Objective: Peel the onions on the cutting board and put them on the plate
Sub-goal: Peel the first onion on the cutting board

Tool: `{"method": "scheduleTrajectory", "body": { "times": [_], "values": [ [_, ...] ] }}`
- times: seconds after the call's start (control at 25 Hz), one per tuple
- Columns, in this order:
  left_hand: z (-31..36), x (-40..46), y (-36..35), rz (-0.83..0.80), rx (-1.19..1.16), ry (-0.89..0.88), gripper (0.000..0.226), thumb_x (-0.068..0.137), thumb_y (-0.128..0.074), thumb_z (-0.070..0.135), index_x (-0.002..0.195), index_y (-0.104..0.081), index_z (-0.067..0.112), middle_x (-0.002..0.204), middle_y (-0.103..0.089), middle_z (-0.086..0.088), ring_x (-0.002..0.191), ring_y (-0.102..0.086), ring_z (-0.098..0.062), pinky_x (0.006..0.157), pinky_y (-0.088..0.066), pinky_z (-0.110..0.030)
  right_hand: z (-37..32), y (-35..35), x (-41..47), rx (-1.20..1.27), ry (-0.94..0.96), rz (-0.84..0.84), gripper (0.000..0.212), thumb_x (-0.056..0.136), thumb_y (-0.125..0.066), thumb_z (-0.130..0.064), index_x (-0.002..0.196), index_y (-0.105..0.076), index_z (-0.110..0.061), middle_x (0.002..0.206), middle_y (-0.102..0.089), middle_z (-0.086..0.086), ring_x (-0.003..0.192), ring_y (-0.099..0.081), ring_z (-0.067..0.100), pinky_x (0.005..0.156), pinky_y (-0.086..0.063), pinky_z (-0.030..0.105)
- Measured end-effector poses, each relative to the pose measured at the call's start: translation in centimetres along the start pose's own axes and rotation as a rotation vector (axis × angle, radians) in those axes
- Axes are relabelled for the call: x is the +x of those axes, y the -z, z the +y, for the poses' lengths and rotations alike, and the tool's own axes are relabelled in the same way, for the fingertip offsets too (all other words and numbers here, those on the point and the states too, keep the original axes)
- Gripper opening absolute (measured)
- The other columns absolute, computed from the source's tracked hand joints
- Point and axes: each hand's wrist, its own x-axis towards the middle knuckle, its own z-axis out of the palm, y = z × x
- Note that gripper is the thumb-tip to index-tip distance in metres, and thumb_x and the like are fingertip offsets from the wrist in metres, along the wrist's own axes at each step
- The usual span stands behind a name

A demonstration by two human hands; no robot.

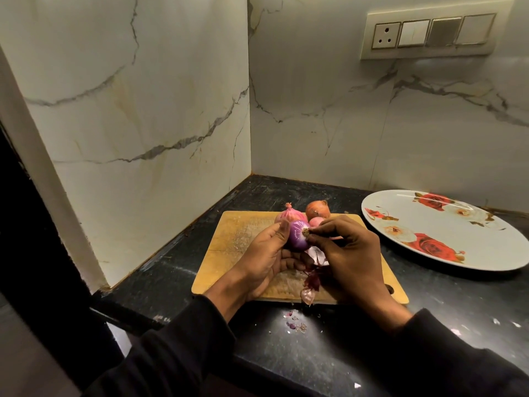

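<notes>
My left hand (264, 257) cups a partly peeled purple onion (297, 239) above the wooden cutting board (229, 245). My right hand (347, 253) pinches the root end of that onion with its fingertips. Loose purple skin (313, 277) hangs and lies under my hands on the board. At the board's far edge sit a pink onion (289, 214), an orange-brown onion (317, 209) and a smaller pink one (316, 221), partly hidden behind my fingers. The white plate with red roses (446, 233) lies to the right of the board with nothing on it.
The board lies in a corner of a black counter (286, 193) with marble walls at the left and back. Small skin scraps (294, 322) lie on the counter in front of the board. A switch panel (429, 32) is on the back wall.
</notes>
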Motion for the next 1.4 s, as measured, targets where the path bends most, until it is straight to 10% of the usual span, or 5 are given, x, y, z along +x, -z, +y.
{"method": "scheduleTrajectory", "body": {
  "times": [0.68,1.4],
  "values": [
    [-0.34,0.44,0.48,0.066,0.01,-0.058,0.061,0.095,-0.048,0.039,0.133,-0.047,-0.008,0.117,-0.061,-0.028,0.088,-0.066,-0.026,0.069,-0.058,-0.031,-0.68,-0.51,-0.49,-0.137,0.101,-0.107,0.025,0.081,-0.072,0.007,0.091,-0.067,-0.015,0.091,-0.065,-0.006,0.086,-0.061,0.005,0.073,-0.053,0.018],
    [-0.05,-0.18,-0.01,0.033,0.12,-0.051,0.05,0.083,-0.063,0.037,0.118,-0.048,0.005,0.093,-0.07,-0.015,0.067,-0.068,-0.027,0.054,-0.056,-0.03,-0.32,0.0,0.25,-0.176,0.11,-0.104,0.023,0.078,-0.075,0.007,0.09,-0.07,-0.011,0.086,-0.061,-0.007,0.086,-0.057,-0.007,0.071,-0.042,0.003]
  ]
}}
